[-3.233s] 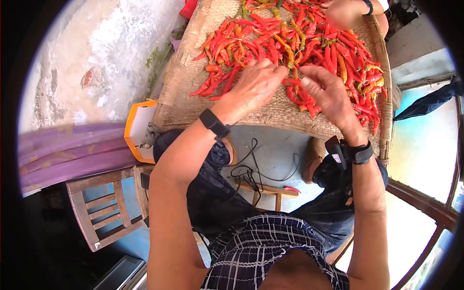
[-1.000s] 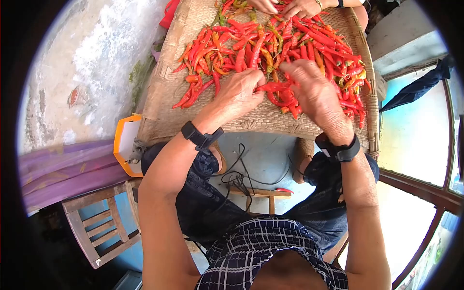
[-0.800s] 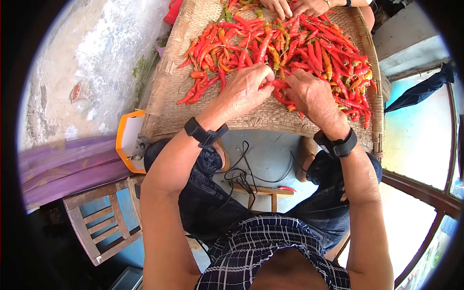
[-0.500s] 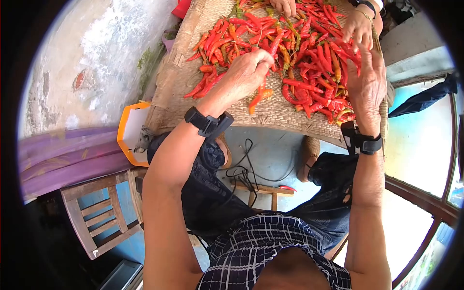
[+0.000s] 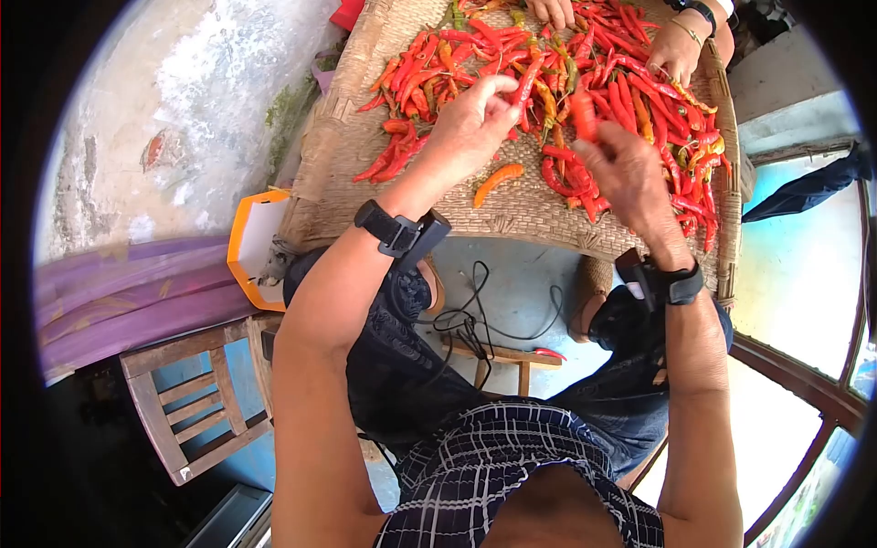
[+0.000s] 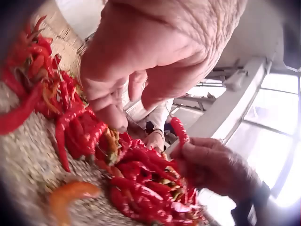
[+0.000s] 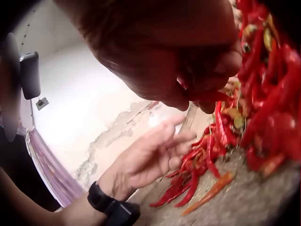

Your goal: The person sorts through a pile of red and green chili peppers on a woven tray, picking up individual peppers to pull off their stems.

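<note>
My right hand (image 5: 635,178) pinches a red pepper (image 5: 583,113) above the front of the pepper pile (image 5: 630,100). That pepper (image 6: 179,130) points up from the fingers in the left wrist view. At the left, my left hand (image 5: 468,132) is held over the woven tray (image 5: 429,205), its fingers loosely bent. The right wrist view shows the left hand (image 7: 153,157) with spread fingers and nothing in them. An orange pepper (image 5: 498,184) lies apart on the weave, just in front of the left hand.
Another person's hands (image 5: 676,50) reach into the pile from the far side. A mottled wall (image 5: 164,119) borders the left, with an orange-edged box (image 5: 247,251) beside the tray. Below are a wooden stool (image 5: 507,358) and black cable (image 5: 475,320).
My right hand has come back leftward from the tray's right side, now with a red pepper. The orange pepper that was below my left hand lies on the weave, and the left fingers have loosened.
</note>
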The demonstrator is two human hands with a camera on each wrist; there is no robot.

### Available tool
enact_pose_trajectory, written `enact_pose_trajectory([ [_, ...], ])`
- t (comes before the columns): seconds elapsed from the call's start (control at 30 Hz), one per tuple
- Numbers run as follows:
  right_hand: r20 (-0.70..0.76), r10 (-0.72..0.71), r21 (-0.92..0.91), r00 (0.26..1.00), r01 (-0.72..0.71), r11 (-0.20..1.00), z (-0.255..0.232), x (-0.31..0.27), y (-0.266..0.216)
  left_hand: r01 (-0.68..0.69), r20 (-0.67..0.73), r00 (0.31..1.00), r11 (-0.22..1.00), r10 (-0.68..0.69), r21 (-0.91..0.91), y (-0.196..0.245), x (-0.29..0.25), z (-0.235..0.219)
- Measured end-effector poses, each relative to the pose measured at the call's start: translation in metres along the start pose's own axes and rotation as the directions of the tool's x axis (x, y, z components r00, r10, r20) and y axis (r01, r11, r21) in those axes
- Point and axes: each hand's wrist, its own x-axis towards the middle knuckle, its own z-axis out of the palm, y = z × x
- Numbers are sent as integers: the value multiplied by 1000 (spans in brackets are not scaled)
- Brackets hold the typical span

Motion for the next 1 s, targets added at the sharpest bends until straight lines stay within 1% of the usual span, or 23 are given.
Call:
enact_pose_trajectory([
  [0.03, -65, 19, -71, 998, -24, 997, -10, 2, 2, -15, -20, 1000, 949, 23, 315, -3, 0, -3],
  [0.1, -168, 26, -112, 985, -46, 993, -28, 5, 12, -35, 41, 999, 923, 21, 382, -21, -1, 0],
  [0.17, -302, 10, -210, 953, -76, 975, -41, 5, 28, -133, 221, 975, 710, -33, 692, -22, -8, 9],
  [0.27, -433, -111, -368, 894, -63, 928, -56, 5, 37, -157, 229, 972, 600, -45, 785, -35, -12, 23],
  [0.3, -483, -212, -417, 849, -10, 909, -59, 5, 36, -175, 226, 974, 550, -26, 817, -32, -13, 25],
  [0.33, -526, -310, -467, 792, 36, 884, -60, 6, 35, -166, 224, 974, 592, -25, 789, -29, -14, 24],
  [0.37, -529, -314, -464, 788, 41, 885, -57, 5, 33, -164, 219, 975, 587, -24, 793, -28, -13, 25],
  [0.43, -443, -236, -246, 865, 137, 960, -39, -2, 21, -136, 192, 981, 700, -2, 702, -27, -12, 26],
  [0.47, -320, -159, -82, 934, 140, 987, -31, -8, 12, -133, 190, 982, 692, -6, 709, -26, -12, 27],
  [0.53, -160, -148, 71, 976, 161, 984, -4, -13, 7, -17, 111, 993, 916, -30, 401, -21, -12, 30],
  [0.57, -23, -13, 123, 1000, 16, 992, 2, -19, -2, -17, 113, 993, 913, -32, 408, -18, -11, 32],
  [0.6, 101, 58, 115, 993, -70, 991, 5, -20, -11, 95, 132, 985, 985, -115, 147, -13, -11, 33],
  [0.63, 99, 58, 120, 993, -70, 990, 11, -19, -7, 210, 171, 967, 970, -188, -124, -10, -10, 34],
  [0.67, 144, -4, 236, 990, -30, 971, 23, -18, -1, 186, 181, 973, 955, -146, -230, -14, -10, 35],
  [0.7, 181, -70, 350, 981, 2, 937, 29, -16, 1, 187, 183, 972, 956, -147, -225, -11, -10, 35],
  [0.77, 204, -24, 312, 979, -42, 949, 30, -13, 3, 163, 192, 975, 949, -112, -271, -6, -12, 32],
  [0.8, 228, 19, 269, 974, -82, 960, 29, -11, 2, 85, 209, 976, 993, -65, -84, -11, -7, 25],
  [0.83, 247, 64, 223, 967, -121, 967, 26, -9, 0, 87, 206, 976, 993, -69, -82, -6, -8, 14],
  [0.87, 211, 75, 186, 974, -116, 976, 19, -7, -4, -154, 190, 978, 924, 91, 349, 0, -9, -3],
  [0.9, 154, 46, 264, 987, -86, 961, 16, -4, 0, -342, 246, 939, 626, 238, 701, 3, -10, -18],
  [0.93, 95, 21, 338, 995, -52, 940, 11, 0, 5, -229, 183, 973, 497, 141, 837, -2, -9, -33],
  [0.97, 85, 115, 444, 990, -141, 885, 1, 3, 8, -110, 97, 994, 341, 55, 934, -8, -10, -46],
  [1.0, 86, 207, 544, 975, -220, 810, -10, 7, 8, -105, 92, 994, 341, 54, 934, -10, -14, -57],
])
